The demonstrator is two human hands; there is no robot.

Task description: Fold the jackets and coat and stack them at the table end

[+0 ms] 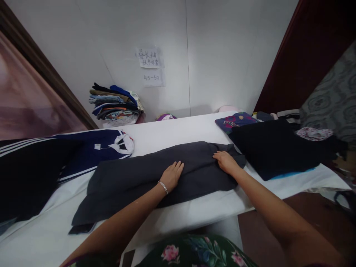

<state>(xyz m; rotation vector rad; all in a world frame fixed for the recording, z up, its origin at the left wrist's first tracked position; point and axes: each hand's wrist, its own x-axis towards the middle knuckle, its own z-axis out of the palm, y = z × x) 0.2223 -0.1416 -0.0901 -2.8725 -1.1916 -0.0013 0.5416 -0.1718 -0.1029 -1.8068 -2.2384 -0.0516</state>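
A dark grey garment (pixel 133 174), folded into a long strip, lies across the white-covered table (pixel 172 129) in front of me. Its exact kind does not show. My left hand (pixel 171 175) rests flat on the middle of it, fingers stretched out, with a silver bracelet at the wrist. Farther right, my right hand (pixel 226 161) lies on the cloth near the garment's right end, its fingers extended and touching the fabric. A dark flat object (pixel 82 228) pokes out from under the garment's lower left corner.
Left are a navy collared garment (pixel 89 150) and black clothing with white stripes (pixel 30 174). A stack of folded clothes (pixel 115 105) stands by the wall. Right lies a black folded garment (pixel 272 148), beside a patterned one (pixel 236 119). Paper notes (pixel 150 57) hang on the wall.
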